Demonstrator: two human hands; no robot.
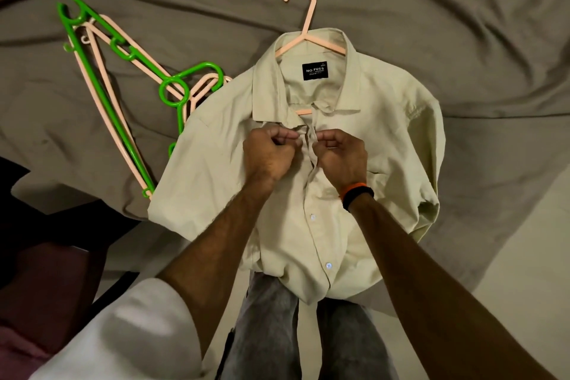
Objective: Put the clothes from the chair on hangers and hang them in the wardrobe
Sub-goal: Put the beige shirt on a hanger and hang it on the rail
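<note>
— Any writing readable, head view?

— Black neck label (315,71) inside the collar, white letters: "NO FUSS". Smaller line beneath, too blurred to read.

— Surroundings?

— Grey-brown bedsheet (431,9), wrinkled, filling the upper frame. Spare hangers (123,71) piled at upper left, green and peach, overlapping one another, lower ends just beside the shirt's sleeve. Dark chair (52,271) at lower left, something pinkish on it. Grey trousers (277,327) at bottom centre, partly covered by the shirt hem. White sleeve (132,333) rolled up on the left arm; orange and black wristband (357,193) on the right.

— Anything blocking?

— Both hands over the placket just under the collar, hiding the button there.

— And the shirt?

— Pale green shirt (370,133), short-sleeved, lying face up at frame centre on the sheet, hem drooping over the edge toward the trousers. Peach hanger (308,9) inside it, hook sticking out above the collar, bottom bar peeking through the open neck. Two white buttons visible lower down, apparently fastened.

— Hands?

— Left hand (268,154) curled, fingertips pinching the placket's left edge. Right hand (342,157) curled likewise, pinching the opposite edge. Fingertips nearly meeting.
</note>
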